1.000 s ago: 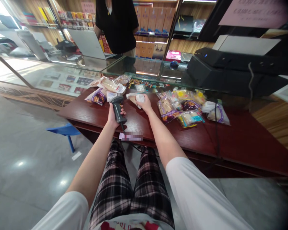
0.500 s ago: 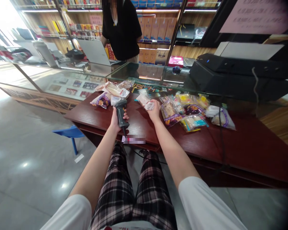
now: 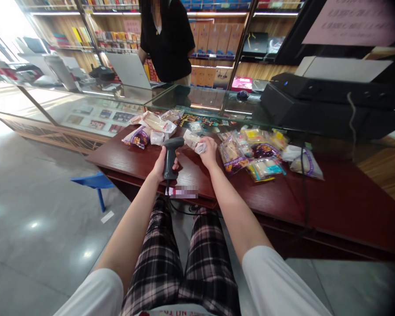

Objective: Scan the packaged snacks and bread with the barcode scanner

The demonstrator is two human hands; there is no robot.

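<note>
My left hand (image 3: 160,165) is wrapped round the grip of a dark barcode scanner (image 3: 170,160), whose head points right. A cable runs down from its handle. My right hand (image 3: 210,151) grips a white packaged snack (image 3: 193,141), held in front of the scanner head; its label is too small to read. Just right of that hand lies a purple-and-clear bag of bread (image 3: 232,153). Left of the scanner, a white package with red-striped edges (image 3: 156,123) rests on a pile beside a purple-printed bag (image 3: 138,137).
More packaged foods (image 3: 266,169) lie to the right on the dark red desk (image 3: 335,206). Behind it stand a glass display counter (image 3: 102,114), a laptop (image 3: 128,70) and a black printer (image 3: 316,101). A person in black (image 3: 167,39) is behind the counter. A blue stool (image 3: 92,180) stands at left.
The scanner has turned, its head swinging right to face the package. My right hand has shifted the package slightly left and tilted it.
</note>
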